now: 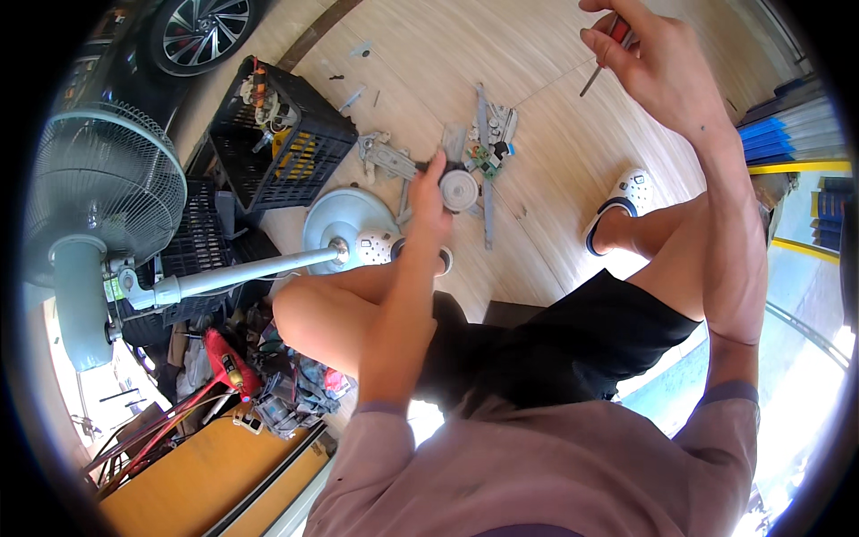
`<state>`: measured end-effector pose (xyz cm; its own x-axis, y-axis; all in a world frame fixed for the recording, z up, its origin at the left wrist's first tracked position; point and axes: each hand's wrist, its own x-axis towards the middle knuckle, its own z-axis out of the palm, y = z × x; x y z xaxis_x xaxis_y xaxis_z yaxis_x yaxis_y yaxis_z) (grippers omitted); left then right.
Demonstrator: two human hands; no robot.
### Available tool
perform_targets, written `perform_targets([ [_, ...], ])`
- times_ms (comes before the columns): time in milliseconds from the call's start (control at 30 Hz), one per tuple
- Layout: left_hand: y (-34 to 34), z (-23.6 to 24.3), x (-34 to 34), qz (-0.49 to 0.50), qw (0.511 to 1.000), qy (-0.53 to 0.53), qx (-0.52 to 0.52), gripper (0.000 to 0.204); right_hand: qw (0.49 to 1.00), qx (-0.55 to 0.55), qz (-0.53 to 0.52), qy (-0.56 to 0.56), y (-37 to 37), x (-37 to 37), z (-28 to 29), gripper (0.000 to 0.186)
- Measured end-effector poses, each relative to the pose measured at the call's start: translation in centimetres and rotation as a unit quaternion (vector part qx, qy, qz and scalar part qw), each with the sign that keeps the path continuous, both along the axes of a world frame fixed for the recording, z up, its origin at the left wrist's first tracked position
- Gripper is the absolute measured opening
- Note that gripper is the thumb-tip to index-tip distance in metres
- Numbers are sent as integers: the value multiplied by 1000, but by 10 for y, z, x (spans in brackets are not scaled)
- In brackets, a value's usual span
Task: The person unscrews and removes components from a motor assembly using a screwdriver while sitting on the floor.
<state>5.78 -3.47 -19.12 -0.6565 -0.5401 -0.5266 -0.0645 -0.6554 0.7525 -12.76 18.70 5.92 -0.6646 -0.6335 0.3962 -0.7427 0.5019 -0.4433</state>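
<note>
My left hand (431,195) is closed at the side of a round grey metal part (459,191), which looks like a small motor or disc-shaped housing. A long grey metal piece (390,161) stretches away to its left, and whether the two are joined I cannot tell. Up at the far right, my right hand (656,70) grips a screwdriver (617,36) by its red and dark handle; the shaft slants down to the left, clear of the parts. A green circuit board (488,159) lies beside the round part, near a long thin metal strip (488,210).
A grey pedestal fan (116,179) stands at the left on a round base (327,219). Behind it, a black plastic crate (300,134) holds loose parts. A car wheel (204,31) shows at the far left. Cluttered rags and tools (286,385) lie near left; small pieces dot the floor.
</note>
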Motion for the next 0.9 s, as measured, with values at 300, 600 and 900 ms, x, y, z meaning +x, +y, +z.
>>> perform_targets([
  [300, -6, 177, -15, -196, 973, 106, -61, 43, 989, -4, 84, -122, -3, 8, -19, 25],
  [600, 19, 171, -31, -196, 967, 162, -18, 42, 906, -131, 121, -383, -18, 10, -29, 36],
  [900, 21, 178, -28, -175, 970, 135, -107, 43, 847, -153, 94, -501, -28, 16, -28, 31],
])
